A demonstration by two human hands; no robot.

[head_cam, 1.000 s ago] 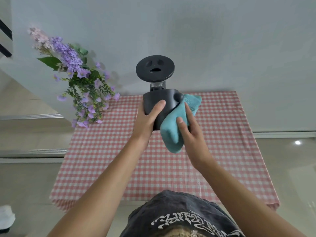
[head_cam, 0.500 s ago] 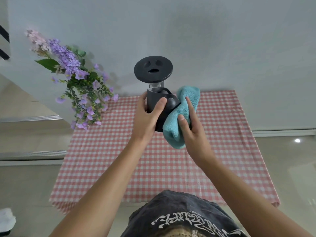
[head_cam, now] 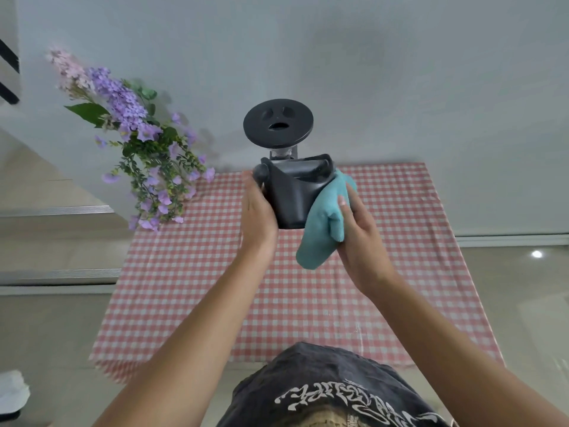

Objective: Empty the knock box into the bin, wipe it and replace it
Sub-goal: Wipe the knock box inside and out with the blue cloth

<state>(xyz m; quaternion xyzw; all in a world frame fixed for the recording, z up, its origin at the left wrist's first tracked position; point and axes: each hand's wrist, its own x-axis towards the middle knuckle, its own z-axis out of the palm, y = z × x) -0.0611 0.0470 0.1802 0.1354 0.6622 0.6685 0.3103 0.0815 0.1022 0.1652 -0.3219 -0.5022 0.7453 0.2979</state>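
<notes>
I hold the black knock box (head_cam: 294,195) in the air above the checked table, its open top with the knock bar tilted toward the wall. My left hand (head_cam: 257,211) grips its left side, fingers hidden behind it. My right hand (head_cam: 357,238) presses a teal cloth (head_cam: 323,223) against the box's right side, with the cloth's lower end hanging loose below. No bin is in view.
A black coffee grinder with a round lid (head_cam: 278,123) stands at the table's far edge, just behind the box. Purple flowers (head_cam: 138,146) lean over the far left corner. The pink checked tablecloth (head_cam: 215,288) covers the table. A white object (head_cam: 12,392) lies on the floor at the lower left.
The knock box has been turned in my hands, so its open top and bar now show. The cloth has slid from its upper right down along its right side.
</notes>
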